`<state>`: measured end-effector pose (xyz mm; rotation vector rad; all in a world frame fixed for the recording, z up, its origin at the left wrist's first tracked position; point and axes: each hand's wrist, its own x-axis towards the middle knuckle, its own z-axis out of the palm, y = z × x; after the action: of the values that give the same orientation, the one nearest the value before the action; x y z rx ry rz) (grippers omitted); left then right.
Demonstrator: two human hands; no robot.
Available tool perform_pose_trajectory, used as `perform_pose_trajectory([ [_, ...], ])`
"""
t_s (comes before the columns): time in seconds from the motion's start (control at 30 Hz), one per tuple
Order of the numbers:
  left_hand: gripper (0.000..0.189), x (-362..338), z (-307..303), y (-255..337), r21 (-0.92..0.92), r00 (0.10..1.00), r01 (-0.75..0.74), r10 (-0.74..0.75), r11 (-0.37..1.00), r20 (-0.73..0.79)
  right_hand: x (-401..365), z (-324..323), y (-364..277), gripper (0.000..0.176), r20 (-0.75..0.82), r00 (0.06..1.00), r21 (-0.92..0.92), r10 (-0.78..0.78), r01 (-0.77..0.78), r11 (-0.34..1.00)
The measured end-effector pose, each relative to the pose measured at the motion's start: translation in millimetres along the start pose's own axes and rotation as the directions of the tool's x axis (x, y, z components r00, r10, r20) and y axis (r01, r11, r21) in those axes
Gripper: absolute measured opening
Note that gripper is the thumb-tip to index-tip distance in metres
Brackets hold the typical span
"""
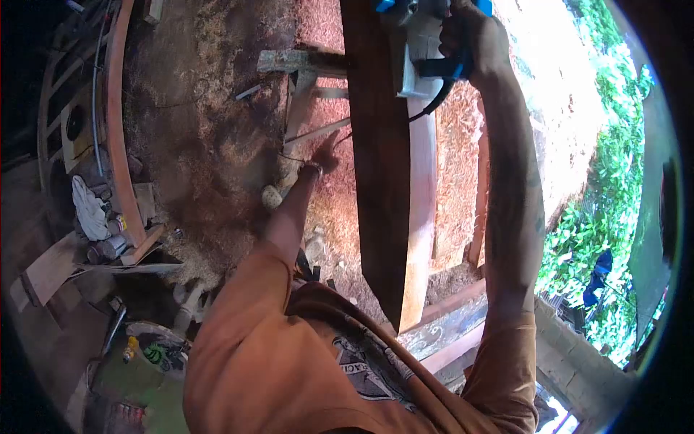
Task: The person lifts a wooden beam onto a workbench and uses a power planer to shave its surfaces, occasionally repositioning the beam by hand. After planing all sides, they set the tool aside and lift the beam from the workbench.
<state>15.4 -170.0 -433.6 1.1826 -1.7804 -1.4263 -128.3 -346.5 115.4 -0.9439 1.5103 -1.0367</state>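
Note:
My right hand (pixel 473 43) is wrapped around the handle of a blue circular saw (pixel 426 61), partly cut off by the top edge of the view. Its flat metal base rests at the right side of a long dark plank (pixel 383 181). A black power cord (pixel 431 108) curves from the saw down behind the plank. Left of the plank, my left hand (pixel 325 158) is low over the shavings, its fingers closed at the cord; blur and shadow hide the exact grip. A paler board face (pixel 421 217) runs along the dark plank's right side.
A wooden support (pixel 300 65) stands left of the plank. Reddish shavings (pixel 322 25) cover the ground. Along the left lie a long timber (pixel 119 130), a white cloth (pixel 88 206) and cans (pixel 108 247). Green plants (pixel 614 145) grow at the right.

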Motion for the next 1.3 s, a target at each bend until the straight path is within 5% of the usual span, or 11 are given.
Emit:
perform_pose_trajectory([
  [0.17,0.065,-17,17,-14,-0.133,0.970,0.140,-0.108,0.981,0.219,16,-9,12,0.038,0.007,0.999,0.050,-0.041,0.041,0.998],
  [0.33,0.046,-100,17,-72,0.233,0.935,0.072,-0.146,0.970,0.322,24,-4,6,0.038,-0.067,0.995,-0.044,-0.070,0.067,0.997],
  [0.4,0.046,-148,-2,-104,-0.182,0.932,0.361,-0.349,0.915,0.096,21,2,-1,0.038,-0.052,0.997,0.012,-0.065,0.066,0.998],
  [0.43,0.049,-157,-27,-97,0.118,0.813,0.581,-0.581,0.805,-0.040,22,4,-4,0.038,-0.054,0.996,0.027,-0.070,0.071,0.997],
  [0.5,0.056,-151,-83,-53,-0.018,0.630,0.724,-0.673,0.689,-0.387,33,1,-4,0.039,-0.055,0.997,-0.006,-0.054,0.053,0.999],
  [0.67,0.064,-47,-239,-54,-0.045,0.541,0.649,-0.502,0.759,-0.675,49,1,-11,0.040,-0.043,0.999,0.006,-0.033,0.033,0.999],
  [0.8,0.067,78,-321,-19,-0.247,0.618,0.237,-0.342,0.940,-0.708,60,4,-19,0.040,-0.031,0.999,0.004,-0.028,0.028,1.000],
  [0.87,0.088,120,-351,59,-0.175,0.584,0.596,-0.573,0.783,-0.576,70,2,-20,0.039,-0.015,0.998,-0.002,-0.060,0.060,0.998],
  [0.97,0.079,208,-317,0,-0.381,0.687,0.088,-0.333,0.921,-0.646,83,4,-24,0.039,-0.054,0.997,-0.034,-0.061,0.059,0.998],
  [1.07,0.079,219,-299,22,-0.108,0.904,0.178,-0.206,0.978,-0.374,96,6,-29,0.038,-0.044,0.998,-0.036,-0.054,0.052,0.998],
  [1.3,0.077,198,-300,81,-0.134,0.801,0.475,-0.490,0.870,-0.344,114,5,-34,0.033,-0.015,0.997,-0.014,-0.077,0.076,0.997],
])
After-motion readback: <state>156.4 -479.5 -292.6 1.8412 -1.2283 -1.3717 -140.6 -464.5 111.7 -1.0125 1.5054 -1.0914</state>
